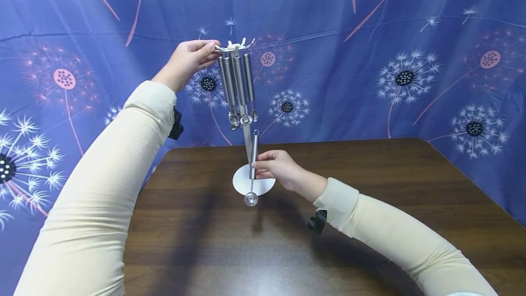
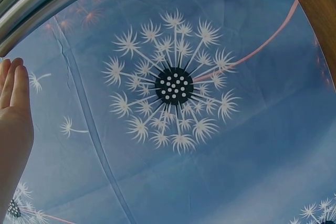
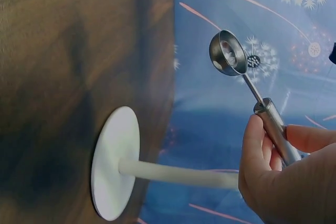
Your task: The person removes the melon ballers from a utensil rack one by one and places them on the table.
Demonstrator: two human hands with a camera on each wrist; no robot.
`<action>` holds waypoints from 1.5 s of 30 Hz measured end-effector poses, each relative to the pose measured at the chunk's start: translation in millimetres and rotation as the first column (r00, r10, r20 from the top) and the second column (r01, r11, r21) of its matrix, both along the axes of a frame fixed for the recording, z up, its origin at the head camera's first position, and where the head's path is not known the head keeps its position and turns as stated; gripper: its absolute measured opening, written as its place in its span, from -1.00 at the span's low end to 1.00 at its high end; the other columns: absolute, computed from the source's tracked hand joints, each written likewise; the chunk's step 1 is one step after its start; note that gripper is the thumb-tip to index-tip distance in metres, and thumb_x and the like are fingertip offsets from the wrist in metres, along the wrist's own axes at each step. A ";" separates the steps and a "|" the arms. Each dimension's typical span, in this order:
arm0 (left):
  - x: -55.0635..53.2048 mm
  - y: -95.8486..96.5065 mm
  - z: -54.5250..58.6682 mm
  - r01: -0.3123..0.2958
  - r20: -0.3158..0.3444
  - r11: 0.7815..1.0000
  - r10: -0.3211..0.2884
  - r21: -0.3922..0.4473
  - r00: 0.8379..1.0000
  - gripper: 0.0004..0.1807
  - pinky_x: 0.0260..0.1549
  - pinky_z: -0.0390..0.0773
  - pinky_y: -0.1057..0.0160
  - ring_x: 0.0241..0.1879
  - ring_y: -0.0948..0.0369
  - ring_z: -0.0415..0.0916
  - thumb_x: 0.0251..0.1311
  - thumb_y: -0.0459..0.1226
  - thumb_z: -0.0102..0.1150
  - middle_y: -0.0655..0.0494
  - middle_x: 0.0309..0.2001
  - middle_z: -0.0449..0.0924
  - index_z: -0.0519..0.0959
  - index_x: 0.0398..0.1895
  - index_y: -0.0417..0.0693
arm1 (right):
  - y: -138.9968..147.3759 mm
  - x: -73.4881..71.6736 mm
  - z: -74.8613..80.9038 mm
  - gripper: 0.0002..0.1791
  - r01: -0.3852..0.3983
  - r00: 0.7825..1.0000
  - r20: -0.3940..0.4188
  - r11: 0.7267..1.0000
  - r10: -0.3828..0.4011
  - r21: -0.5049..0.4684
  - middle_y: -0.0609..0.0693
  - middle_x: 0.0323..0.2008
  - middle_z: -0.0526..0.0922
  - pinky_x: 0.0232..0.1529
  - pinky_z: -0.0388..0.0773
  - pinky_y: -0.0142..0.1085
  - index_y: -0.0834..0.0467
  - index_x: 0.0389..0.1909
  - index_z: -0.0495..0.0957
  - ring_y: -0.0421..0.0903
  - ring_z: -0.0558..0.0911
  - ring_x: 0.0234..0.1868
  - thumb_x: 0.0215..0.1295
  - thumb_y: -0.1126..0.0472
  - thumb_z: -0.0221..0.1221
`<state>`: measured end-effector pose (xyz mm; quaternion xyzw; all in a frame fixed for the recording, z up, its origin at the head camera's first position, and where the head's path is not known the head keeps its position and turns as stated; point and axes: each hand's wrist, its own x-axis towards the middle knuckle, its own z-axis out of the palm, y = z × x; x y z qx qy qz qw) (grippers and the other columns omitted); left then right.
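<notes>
My right hand [image 1: 281, 168] pinches the steel handle of a melon baller [image 1: 255, 150] between thumb and fingers. Its round bowl [image 3: 228, 53] points down, and the loop end of the handle is up. This tool is in front of the pole of a white utensil stand [image 1: 236, 47], apart from the hooks. At the top of the stand, my left hand [image 1: 193, 60] pinches the hooked rim by its left side. Several steel-handled utensils [image 1: 238, 79] hang from the hooks. In the left wrist view only the straight fingers [image 2: 18, 85] and some handles show.
The stand's round white base [image 1: 265, 186] sits on a dark brown wooden table [image 1: 370, 168]. A blue curtain [image 1: 328, 58] with dandelion prints hangs close behind the table's back edge. Black wrist cameras [image 1: 317, 221] are strapped under both cream sleeves.
</notes>
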<state>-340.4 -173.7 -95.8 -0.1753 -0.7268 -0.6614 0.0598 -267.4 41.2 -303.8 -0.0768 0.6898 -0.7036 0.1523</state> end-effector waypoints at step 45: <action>-2.3 -1.1 -1.0 0.012 0.006 0.999 -0.012 0.034 1.000 -0.50 0.34 0.31 0.23 0.14 0.16 0.52 0.39 -0.28 0.05 -0.04 0.08 0.56 0.33 0.32 -0.35 | -38.6 43.4 -94.3 -0.77 -0.099 0.972 0.219 0.993 0.082 0.066 0.06 -0.54 0.53 -0.34 0.72 -0.27 0.45 -0.15 0.39 -0.17 0.55 -0.59 0.18 0.53 0.16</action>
